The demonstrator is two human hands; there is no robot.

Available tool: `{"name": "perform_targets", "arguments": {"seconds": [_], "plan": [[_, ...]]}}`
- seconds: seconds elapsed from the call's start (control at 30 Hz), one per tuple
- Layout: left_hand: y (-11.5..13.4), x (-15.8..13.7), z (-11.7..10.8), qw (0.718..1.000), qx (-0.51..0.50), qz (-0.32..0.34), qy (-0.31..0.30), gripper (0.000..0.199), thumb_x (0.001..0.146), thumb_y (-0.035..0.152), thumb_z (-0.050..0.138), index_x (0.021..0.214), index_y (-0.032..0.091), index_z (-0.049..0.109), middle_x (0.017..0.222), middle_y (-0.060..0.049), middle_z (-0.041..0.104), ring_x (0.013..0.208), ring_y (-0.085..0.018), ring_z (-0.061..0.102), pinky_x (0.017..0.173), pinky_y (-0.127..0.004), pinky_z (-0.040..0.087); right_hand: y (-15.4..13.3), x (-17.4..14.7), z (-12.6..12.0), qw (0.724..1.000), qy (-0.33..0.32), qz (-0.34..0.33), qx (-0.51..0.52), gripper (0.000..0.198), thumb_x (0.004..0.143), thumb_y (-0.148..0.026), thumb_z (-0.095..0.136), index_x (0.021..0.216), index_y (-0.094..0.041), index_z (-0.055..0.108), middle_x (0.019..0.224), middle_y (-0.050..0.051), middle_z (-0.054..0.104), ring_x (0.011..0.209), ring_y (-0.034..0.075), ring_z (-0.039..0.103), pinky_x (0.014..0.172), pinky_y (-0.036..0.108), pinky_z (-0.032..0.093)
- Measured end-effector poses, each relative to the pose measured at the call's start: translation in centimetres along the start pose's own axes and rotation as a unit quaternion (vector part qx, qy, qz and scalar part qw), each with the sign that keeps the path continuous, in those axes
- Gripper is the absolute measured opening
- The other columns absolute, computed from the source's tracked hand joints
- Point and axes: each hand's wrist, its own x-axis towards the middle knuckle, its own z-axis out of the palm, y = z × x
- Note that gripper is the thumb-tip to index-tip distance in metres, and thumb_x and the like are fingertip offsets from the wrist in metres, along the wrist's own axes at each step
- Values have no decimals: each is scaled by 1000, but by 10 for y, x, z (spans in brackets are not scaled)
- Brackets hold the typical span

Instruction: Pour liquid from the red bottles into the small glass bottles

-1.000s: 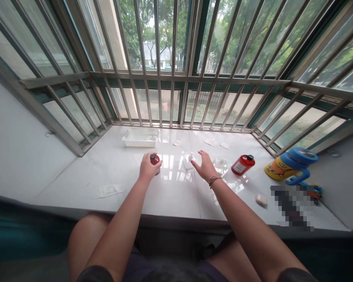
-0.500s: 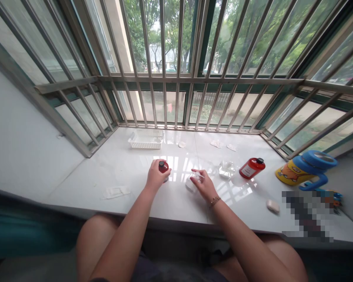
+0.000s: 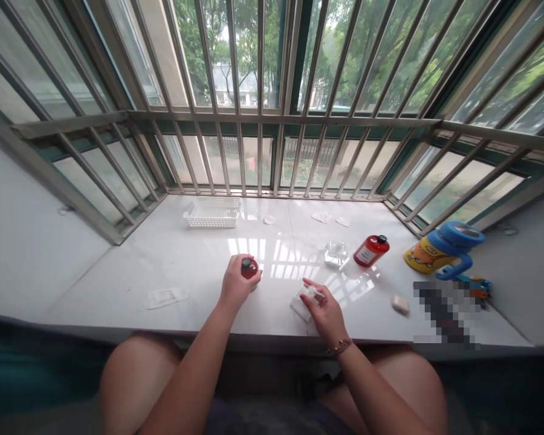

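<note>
My left hand (image 3: 236, 279) wraps the red bottle (image 3: 254, 266), which sits in the curl between thumb and fingers; its black cap (image 3: 246, 264) points up, the long axis near upright. My right hand (image 3: 326, 307) grips a clear container (image 3: 300, 303), whose body shows left of those fingertips; its long axis I cannot tell.

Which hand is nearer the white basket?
Left. The left hand, holding a red bottle, is in front of the white basket, slightly right; the right hand is farther off to the right.
</note>
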Motion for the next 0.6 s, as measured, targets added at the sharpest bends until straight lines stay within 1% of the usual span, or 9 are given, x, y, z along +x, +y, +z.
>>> {"name": "perform_targets", "arguments": {"seconds": [0.07, 0.13, 0.17, 0.27, 0.33, 0.4, 0.47, 0.53, 0.6], "plan": [[0, 1, -1, 1000, 2, -2, -5, 36, 81, 26, 82, 114, 28, 65, 119, -5, 68, 114, -26, 69, 103, -43, 57, -2, 1, 2, 1000, -8, -5, -21, 32, 95, -54, 75, 113, -29, 68, 150, 10, 67, 122, 32, 74, 102, 50, 61], [1, 1, -2, 1000, 4, -5, -9, 36, 81, 26, 82, 113, 28, 65, 119, -5, 68, 113, -26, 69, 103, -42, 57, -5, 3, 2, 998, -18, -21, -58, 39, 97, -55, 71, 128, -31, 69, 147, 9, 69, 124, 34, 73, 104, 52, 60], [1, 1, -2, 1000, 4, -6, -11, 36, 81, 26, 82, 113, 28, 65, 119, -5, 68, 113, -26, 69, 103, -42, 57, -6, 4, 2, 996, -21, -36, -80, 40, 99, -56, 69, 131, -32, 69, 146, 9, 70, 126, 34, 71, 106, 53, 59], [1, 1, -2, 1000, 4, -6, -10, 36, 81, 26, 82, 113, 28, 65, 119, -5, 68, 113, -26, 69, 102, -42, 57, -8, 5, 3, 988, -17, -89, -122, 33, 102, -56, 62, 123, -33, 74, 144, 9, 70, 134, 36, 66, 115, 57, 53], [1, 1, -2, 1000, 3, -6, -9, 36, 81, 27, 82, 113, 28, 65, 118, -5, 68, 113, -26, 69, 101, -42, 57, -6, 4, 4, 988, -11, -98, -116, 32, 103, -57, 62, 120, -32, 74, 145, 10, 68, 134, 35, 65, 115, 57, 53], [1, 1, -1, 1000, 3, -8, -9, 36, 81, 28, 82, 113, 28, 65, 119, -5, 68, 113, -26, 69, 101, -41, 57, -1, 3, 5, 991, -11, -82, -101, 39, 97, -59, 69, 124, -31, 69, 142, 11, 69, 130, 35, 67, 111, 56, 56], [1, 1, -1, 1000, 4, -10, -10, 36, 81, 28, 82, 113, 28, 65, 119, -5, 68, 113, -26, 69, 100, -41, 57, 4, 2, 6, 994, -15, -69, -88, 54, 87, -60, 81, 128, -30, 63, 137, 12, 70, 126, 35, 69, 109, 55, 58], [1, 1, -1, 1000, 5, -9, -9, 36, 81, 28, 82, 113, 27, 65, 118, -5, 68, 112, -25, 69, 101, -41, 57, 8, 1, 6, 994, -19, -75, -81, 68, 77, -58, 91, 130, -30, 58, 135, 11, 70, 126, 36, 69, 110, 56, 56], [0, 1, -1, 1000, 8, -8, -9, 37, 81, 27, 83, 113, 27, 65, 118, -5, 68, 112, -25, 69, 102, -41, 57, 10, 0, 7, 992, -24, -97, -78, 73, 74, -56, 94, 129, -30, 54, 139, 12, 67, 131, 36, 66, 114, 57, 53]]}}
